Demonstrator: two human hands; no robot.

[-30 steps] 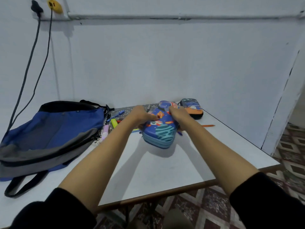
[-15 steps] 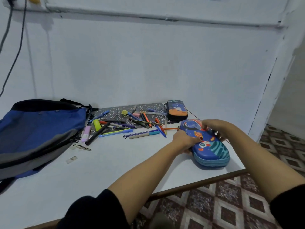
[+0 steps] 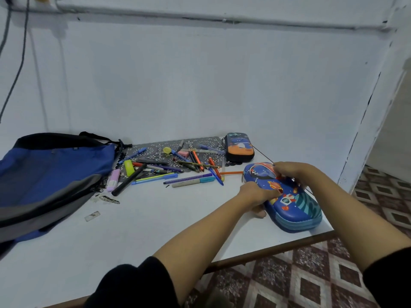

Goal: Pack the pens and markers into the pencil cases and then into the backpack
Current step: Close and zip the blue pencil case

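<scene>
In the head view, the left hand [image 3: 255, 194] and right hand [image 3: 289, 172] each had their grip clamped on the blue hard-shell pencil case printed with rockets and planets [image 3: 291, 205], which lay on the white table [image 3: 133, 230] and looked closed. Left of that case lay the scattered pens and markers [image 3: 178, 172], just behind it the small black-and-orange pencil case [image 3: 239, 147], and well to its left the blue and grey fabric backpack [image 3: 51, 174]. Opening the case seemed the step in hand. Next, one hand would need to run the zipper round while the other steadied the shell.
</scene>
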